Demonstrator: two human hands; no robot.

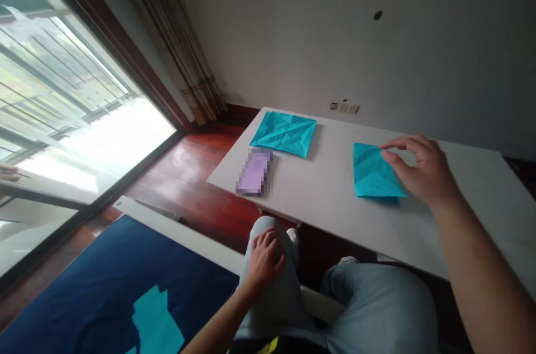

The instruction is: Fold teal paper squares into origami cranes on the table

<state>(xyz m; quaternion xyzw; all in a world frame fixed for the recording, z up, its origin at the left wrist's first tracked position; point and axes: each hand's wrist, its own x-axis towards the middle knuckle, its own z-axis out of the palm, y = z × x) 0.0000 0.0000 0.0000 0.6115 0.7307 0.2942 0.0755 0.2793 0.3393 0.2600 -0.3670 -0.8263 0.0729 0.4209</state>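
One large window (62,80) at far left, bright; curtain (167,24) hanging just right of it. Near left, dark blue cloth (96,264) with cut teal scraps (157,320) lying on it. Next along, left hand (264,256) resting palm down on the left knee (268,231), fingers loosely bent, nothing held. Beyond it, at the left end of the white tabletop (318,192), a purple object (255,172), blurred out, so its kind can't be told; just to its far side, a broad creased sheet (287,133) of teal paper, diagonal fold marks crossing it. Further right, well apart from that sheet, the smaller teal piece (372,172), near edge bowed and seemingly a little off the surface; darker strip beneath it, shadow or second layer, can't tell. Right hand (422,167) comes in from the right, thumb and forefinger pinched on the piece's far right edge, other fingers curled back. Handling note: a light fingertip pinch suits thin paper; squeezing hard would likely add stray creases. Better to keep the grip at the edge, let the piece hang flat, and bring the idle left hand to the opposite edge if it buckles. Good practice too: line edges up before pressing, then run a nail along any crease.
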